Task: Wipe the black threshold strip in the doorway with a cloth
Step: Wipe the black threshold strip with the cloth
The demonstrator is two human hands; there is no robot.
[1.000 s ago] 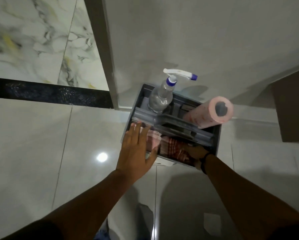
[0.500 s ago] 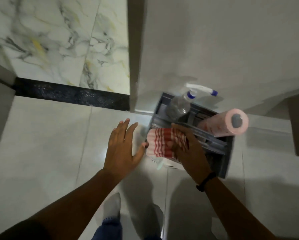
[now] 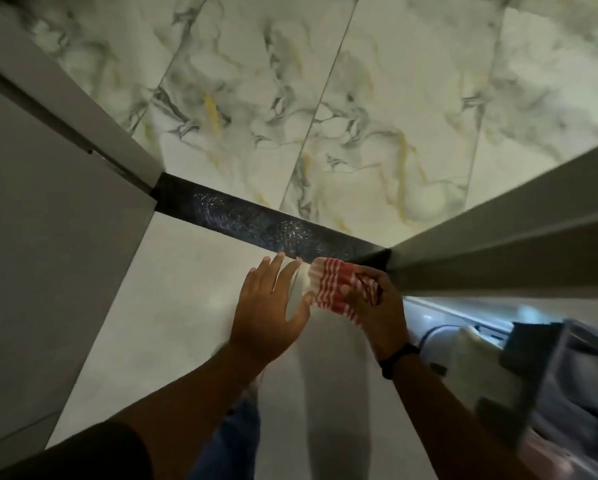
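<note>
While the right hand (image 3: 373,308) bunches a red-and-white striped cloth (image 3: 332,289) in its closed fingers, the fabric hangs just short of the black threshold strip (image 3: 256,220), near that strip's right end, and whether it touches the floor cannot be told. The left hand (image 3: 270,308) is spread wide beside the cloth, palm down, fingers splayed and holding nothing; its fingertips reach toward the strip's near edge, and its thumb lies close to the cloth's pale end. A dark band (image 3: 399,355) circles the right wrist.

The strip runs across the doorway at a slant, glossy black with pale speckles and faint streaks catching the light. On its far side lie marble-patterned tiles (image 3: 360,116), white with grey veins and yellowish streaks, divided by thin joints. On the near side the floor (image 3: 186,289) is plain, pale and shiny. A flat grey door frame (image 3: 65,98) closes off the strip's left end; another grey frame (image 3: 498,220) crowds the right end, directly beside the right hand and covering that corner of the strip.

At lower right, blurred by motion, sits a dark grey caddy (image 3: 550,358) with a whitish shape (image 3: 464,351) against it; its contents cannot be made out. Blue denim (image 3: 235,441) shows between the forearms.
</note>
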